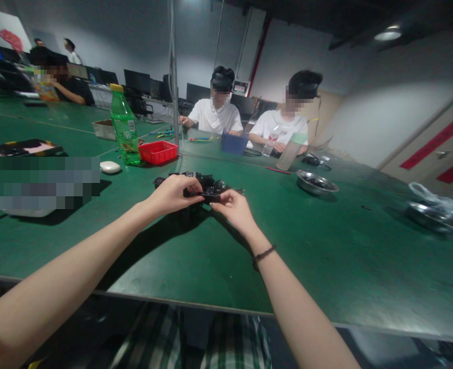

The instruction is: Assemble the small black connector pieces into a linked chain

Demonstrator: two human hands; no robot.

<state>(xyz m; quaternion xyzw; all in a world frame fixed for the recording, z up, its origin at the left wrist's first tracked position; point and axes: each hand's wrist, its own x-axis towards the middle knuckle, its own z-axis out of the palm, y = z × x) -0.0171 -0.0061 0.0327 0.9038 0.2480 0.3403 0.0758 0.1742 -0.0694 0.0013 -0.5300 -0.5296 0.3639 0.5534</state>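
Over the green table (226, 256), both my hands meet at a small, flat black part (211, 197), whose exact kind I cannot make out. Its left end is between the thumb and fingers of my left hand (176, 195). My right hand (234, 209) pinches the right end, fingers closed. Just behind my fingers lies a heap of black plastic pieces (221, 185), partly covered by the left hand. A dark cord bracelet (265, 256) circles my right wrist.
A green bottle (124, 128), a red tray (159, 152) and a white mouse (110, 167) stand left. Metal bowls (316, 183) are on the right. Beyond a vertical pole (174, 77), two people in white shirts (222, 118) sit across the table near a blue bin (234, 143).
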